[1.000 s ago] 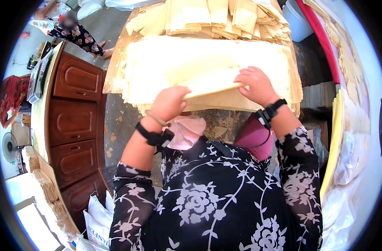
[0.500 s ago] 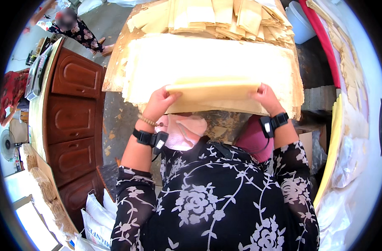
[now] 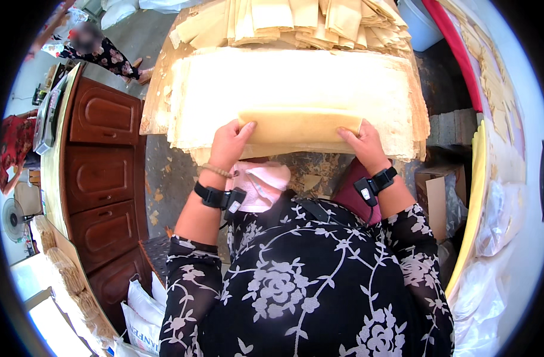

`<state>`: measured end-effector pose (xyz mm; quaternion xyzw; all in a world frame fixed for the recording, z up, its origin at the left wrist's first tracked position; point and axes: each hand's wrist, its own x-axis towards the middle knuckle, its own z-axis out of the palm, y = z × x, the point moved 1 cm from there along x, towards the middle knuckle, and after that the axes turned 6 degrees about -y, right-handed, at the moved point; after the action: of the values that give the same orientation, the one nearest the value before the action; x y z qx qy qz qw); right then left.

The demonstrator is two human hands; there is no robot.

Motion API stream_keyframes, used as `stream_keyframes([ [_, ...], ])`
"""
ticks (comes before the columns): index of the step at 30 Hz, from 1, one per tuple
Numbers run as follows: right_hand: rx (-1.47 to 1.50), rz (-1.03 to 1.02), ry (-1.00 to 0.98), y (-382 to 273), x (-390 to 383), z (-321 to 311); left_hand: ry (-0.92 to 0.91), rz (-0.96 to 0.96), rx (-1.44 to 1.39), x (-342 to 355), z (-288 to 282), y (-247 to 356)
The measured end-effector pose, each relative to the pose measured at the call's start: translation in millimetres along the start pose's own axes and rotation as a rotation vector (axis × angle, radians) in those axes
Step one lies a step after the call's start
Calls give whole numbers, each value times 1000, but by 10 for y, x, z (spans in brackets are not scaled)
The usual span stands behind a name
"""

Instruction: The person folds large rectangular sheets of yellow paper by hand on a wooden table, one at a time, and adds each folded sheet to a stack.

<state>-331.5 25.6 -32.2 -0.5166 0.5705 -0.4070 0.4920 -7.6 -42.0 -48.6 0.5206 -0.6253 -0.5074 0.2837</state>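
While the person bends over the work, the biggest thing in view is the wide stack of pale thin sheets (image 3: 296, 83), which lies flat on a wooden board (image 3: 156, 95) and reaches almost from one side of it to the other. Behind the stack, at the far edge, there is a heap of folded yellowish sheets (image 3: 296, 21). At the person's left stands a brown wooden cabinet (image 3: 99, 160) with carved drawer fronts, well apart from the hands. On the near part of the stack lies a folded yellow sheet (image 3: 299, 125), long and narrow. The left hand (image 3: 229, 146) holds its left end, with the fingers pressed together and the thumb lying on top of the sheet. The right hand (image 3: 362, 143) holds the right end in the same manner, fingers close together on the fold. Each wrist carries a black band (image 3: 215, 197).
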Motion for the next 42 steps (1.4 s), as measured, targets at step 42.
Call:
stream_keyframes([
  [42, -780, -361, 142, -146, 361, -102, -361, 624, 1256, 274, 266, 611],
])
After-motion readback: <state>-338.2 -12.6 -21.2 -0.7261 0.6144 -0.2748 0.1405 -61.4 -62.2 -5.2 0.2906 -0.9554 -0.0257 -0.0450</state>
